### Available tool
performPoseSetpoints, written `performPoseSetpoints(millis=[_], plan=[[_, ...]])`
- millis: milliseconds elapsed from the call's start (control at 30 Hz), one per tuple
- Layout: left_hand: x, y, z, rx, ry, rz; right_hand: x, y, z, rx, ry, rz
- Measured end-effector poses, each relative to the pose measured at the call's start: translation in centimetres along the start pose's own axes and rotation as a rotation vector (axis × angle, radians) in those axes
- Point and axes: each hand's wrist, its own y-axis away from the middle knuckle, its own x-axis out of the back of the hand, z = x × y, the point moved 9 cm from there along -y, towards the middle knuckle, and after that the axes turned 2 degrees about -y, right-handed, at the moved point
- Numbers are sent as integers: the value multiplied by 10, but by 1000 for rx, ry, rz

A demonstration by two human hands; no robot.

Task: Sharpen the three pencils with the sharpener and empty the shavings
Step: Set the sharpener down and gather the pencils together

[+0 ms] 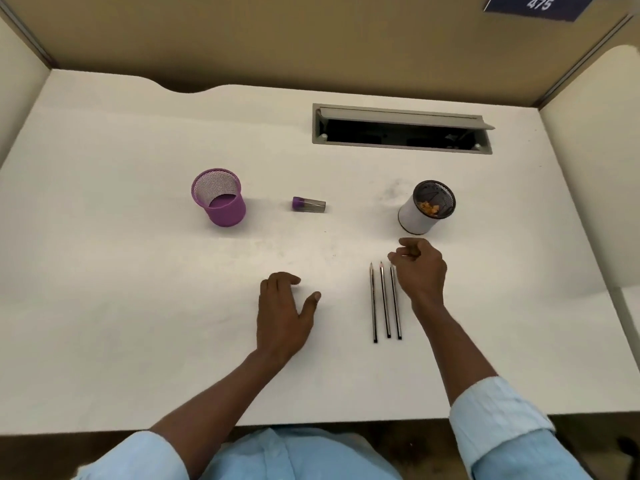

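Desk (138, 306): white, walled by tan partitions.
Left hand (282, 313): flat on the desk, fingers relaxed and holding nothing.
Right hand (420, 268): loosely curled over the rightmost pencil's tip, nothing seen in its grasp.
Purple mesh cup (221, 202): far left.
White cup (415, 216): just beyond the right hand.
Pencils (383, 299): three side by side, points away, between the hands.
Sharpener (309, 204): on its side between the cups — untouched.
Shavings (429, 207): inside the white cup.
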Motion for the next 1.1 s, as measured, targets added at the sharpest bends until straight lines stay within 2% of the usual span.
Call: performPoseSetpoints(millis=[133, 233, 433, 567, 900, 1100], plan=[[-31, 5, 26, 343, 361, -117, 13, 15, 38, -186, 4, -36], [-58, 10, 44, 462, 451, -245, 19, 25, 56, -268, 9, -37], [-103, 12, 57, 546, 510, -406, 11, 40, 61, -283, 72, -71], [-112, 13, 69, 577, 503, -455, 1, 50, 57, -250, 114, -100], [-130, 13, 61, 700, 594, -403, -19, 73, 50, -236, 169, -156], [-128, 11, 61, 685, 517, -357, -21, 69, 50, -244, 152, -189]])
